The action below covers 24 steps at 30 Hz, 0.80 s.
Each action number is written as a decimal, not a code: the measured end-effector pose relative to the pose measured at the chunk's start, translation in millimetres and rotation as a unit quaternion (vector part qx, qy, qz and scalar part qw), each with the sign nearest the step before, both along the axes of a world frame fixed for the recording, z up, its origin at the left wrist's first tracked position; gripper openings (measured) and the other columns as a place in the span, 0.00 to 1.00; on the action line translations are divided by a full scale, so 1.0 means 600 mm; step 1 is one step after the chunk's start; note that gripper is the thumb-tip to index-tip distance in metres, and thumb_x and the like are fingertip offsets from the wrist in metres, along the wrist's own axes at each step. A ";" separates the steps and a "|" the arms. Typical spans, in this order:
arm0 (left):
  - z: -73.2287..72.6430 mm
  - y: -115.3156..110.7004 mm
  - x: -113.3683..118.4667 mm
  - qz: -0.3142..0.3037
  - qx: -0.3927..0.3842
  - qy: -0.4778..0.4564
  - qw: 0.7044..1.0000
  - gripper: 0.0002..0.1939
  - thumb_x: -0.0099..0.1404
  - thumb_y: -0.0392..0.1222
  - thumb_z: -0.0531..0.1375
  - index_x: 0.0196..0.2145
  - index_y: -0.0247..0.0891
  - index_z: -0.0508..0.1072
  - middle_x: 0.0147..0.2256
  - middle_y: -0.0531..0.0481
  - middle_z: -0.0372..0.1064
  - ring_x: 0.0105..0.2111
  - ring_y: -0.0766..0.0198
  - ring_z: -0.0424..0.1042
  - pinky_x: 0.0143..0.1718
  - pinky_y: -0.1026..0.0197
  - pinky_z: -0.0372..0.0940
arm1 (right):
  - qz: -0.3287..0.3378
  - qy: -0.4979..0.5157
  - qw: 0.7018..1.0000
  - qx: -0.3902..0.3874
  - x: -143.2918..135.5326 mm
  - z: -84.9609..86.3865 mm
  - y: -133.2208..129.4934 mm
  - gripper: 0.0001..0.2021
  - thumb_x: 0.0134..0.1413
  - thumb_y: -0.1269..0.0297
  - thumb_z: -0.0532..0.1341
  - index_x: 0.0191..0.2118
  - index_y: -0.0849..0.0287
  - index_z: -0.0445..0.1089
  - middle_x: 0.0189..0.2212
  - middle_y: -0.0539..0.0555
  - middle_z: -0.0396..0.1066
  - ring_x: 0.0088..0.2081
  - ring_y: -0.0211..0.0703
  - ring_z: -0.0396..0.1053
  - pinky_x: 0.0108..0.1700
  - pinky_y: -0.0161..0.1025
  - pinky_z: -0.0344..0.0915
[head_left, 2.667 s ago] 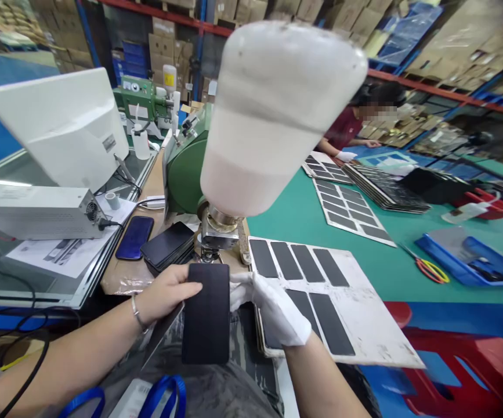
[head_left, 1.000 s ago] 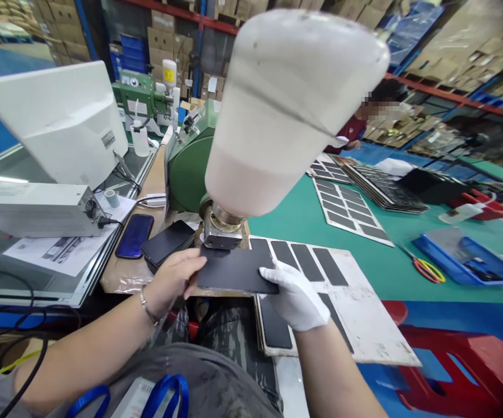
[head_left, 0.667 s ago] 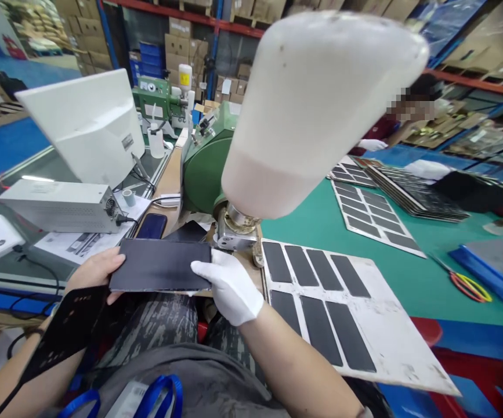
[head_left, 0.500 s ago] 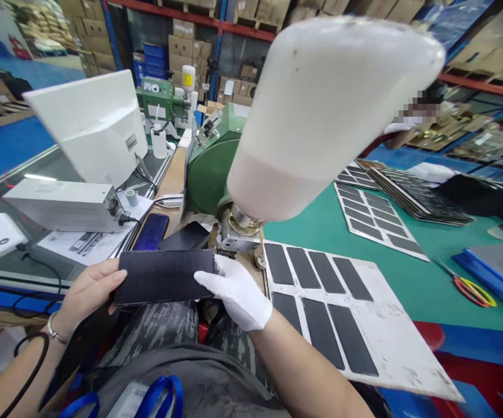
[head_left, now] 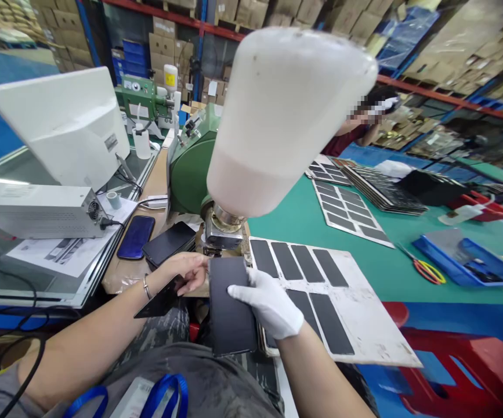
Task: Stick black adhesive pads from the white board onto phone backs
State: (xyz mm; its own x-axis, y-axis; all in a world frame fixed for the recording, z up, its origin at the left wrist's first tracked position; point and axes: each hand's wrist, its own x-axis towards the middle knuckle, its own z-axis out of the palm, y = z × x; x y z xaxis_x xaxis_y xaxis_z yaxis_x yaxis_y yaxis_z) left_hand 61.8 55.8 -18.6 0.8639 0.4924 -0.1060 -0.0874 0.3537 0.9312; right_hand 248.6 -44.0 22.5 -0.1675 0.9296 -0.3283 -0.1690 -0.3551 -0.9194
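The gloved right hand (head_left: pixel 272 305) is gripping the panel (head_left: pixel 231 319) by its right side, thumb on its face. The panel is sitting just on the near side of the metal head (head_left: pixel 224 237), left of the board (head_left: pixel 382 313). The bare left hand (head_left: pixel 188 270) is pinching the tilted sheet (head_left: pixel 159 302). Scuffing is appearing possible: a careless lift could be knocking the panel against the head; a loosening pinch could be dropping the sheet.

Factory workshop, green machine (head_left: pixel 194 168), shelves of cardboard boxes (head_left: pixel 164 43), green worktable (head_left: pixel 286 226)
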 end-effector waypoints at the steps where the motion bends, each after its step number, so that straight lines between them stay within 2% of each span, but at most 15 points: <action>1: -0.009 -0.001 0.008 -0.004 -0.021 -0.034 0.999 0.33 0.54 0.64 0.57 0.45 0.32 0.73 0.13 0.56 0.61 0.07 0.74 0.53 0.09 0.70 0.45 | -0.033 0.029 0.999 -0.006 0.005 0.005 -0.002 0.20 0.44 0.62 0.67 0.45 0.62 0.69 0.38 0.57 0.74 0.38 0.46 0.72 0.44 0.44 0.68; 3: -0.019 -0.007 0.016 0.008 -0.060 -0.099 0.993 0.32 0.57 0.61 0.56 0.51 0.36 0.69 0.13 0.58 0.61 0.07 0.75 0.52 0.09 0.71 0.45 | -0.075 0.057 0.995 -0.027 0.010 0.015 -0.003 0.18 0.44 0.63 0.67 0.44 0.61 0.70 0.38 0.57 0.75 0.36 0.45 0.73 0.41 0.44 0.69; 6: -0.014 -0.020 0.008 0.022 -0.092 -0.158 0.983 0.30 0.60 0.58 0.55 0.55 0.39 0.65 0.12 0.60 0.58 0.06 0.75 0.50 0.09 0.72 0.44 | -0.083 0.068 0.994 -0.036 0.000 0.027 0.004 0.17 0.41 0.64 0.68 0.40 0.62 0.71 0.35 0.57 0.75 0.33 0.45 0.73 0.38 0.42 0.69; 10: 0.005 -0.027 -0.040 0.026 -0.099 -0.163 0.981 0.27 0.63 0.52 0.55 0.57 0.38 0.63 0.10 0.60 0.56 0.06 0.75 0.49 0.09 0.73 0.45 | -0.029 0.094 0.995 -0.019 -0.043 0.033 0.024 0.17 0.40 0.65 0.68 0.40 0.63 0.72 0.35 0.57 0.75 0.34 0.45 0.72 0.41 0.43 0.68; 14: 0.024 -0.034 -0.109 0.072 -0.086 -0.212 0.971 0.27 0.62 0.54 0.54 0.55 0.39 0.66 0.11 0.59 0.56 0.07 0.75 0.48 0.10 0.72 0.45 | 0.022 0.126 0.992 -0.001 -0.103 0.034 0.051 0.17 0.40 0.65 0.68 0.39 0.63 0.72 0.35 0.55 0.74 0.35 0.43 0.71 0.42 0.41 0.67; 17: 0.041 -0.046 -0.150 0.112 -0.074 -0.201 0.970 0.25 0.61 0.53 0.56 0.53 0.40 0.68 0.12 0.58 0.57 0.08 0.75 0.48 0.11 0.72 0.47 | 0.050 0.117 0.992 0.001 -0.140 0.036 0.068 0.17 0.38 0.66 0.68 0.38 0.63 0.72 0.34 0.54 0.74 0.35 0.42 0.70 0.41 0.40 0.66; 20: 0.047 -0.061 -0.166 0.148 -0.067 -0.196 0.967 0.24 0.61 0.53 0.56 0.52 0.40 0.70 0.13 0.58 0.56 0.09 0.76 0.46 0.13 0.71 0.47 | 0.076 0.092 0.993 0.027 -0.153 0.038 0.075 0.17 0.37 0.65 0.69 0.39 0.62 0.72 0.36 0.54 0.74 0.37 0.43 0.70 0.43 0.40 0.65; 22: 0.038 -0.066 -0.164 0.148 -0.065 -0.200 0.966 0.25 0.62 0.53 0.55 0.53 0.39 0.68 0.13 0.58 0.55 0.10 0.76 0.45 0.13 0.71 0.46 | 0.117 0.071 0.989 0.063 -0.144 0.037 0.071 0.18 0.40 0.64 0.68 0.41 0.62 0.72 0.38 0.54 0.74 0.39 0.43 0.70 0.45 0.41 0.64; 24: 0.022 -0.067 -0.155 0.123 -0.063 -0.204 0.969 0.26 0.63 0.53 0.53 0.55 0.39 0.66 0.13 0.58 0.55 0.10 0.75 0.45 0.13 0.70 0.46 | 0.166 0.033 0.982 0.083 -0.116 0.032 0.062 0.19 0.43 0.63 0.67 0.44 0.62 0.71 0.40 0.54 0.74 0.42 0.44 0.70 0.47 0.42 0.64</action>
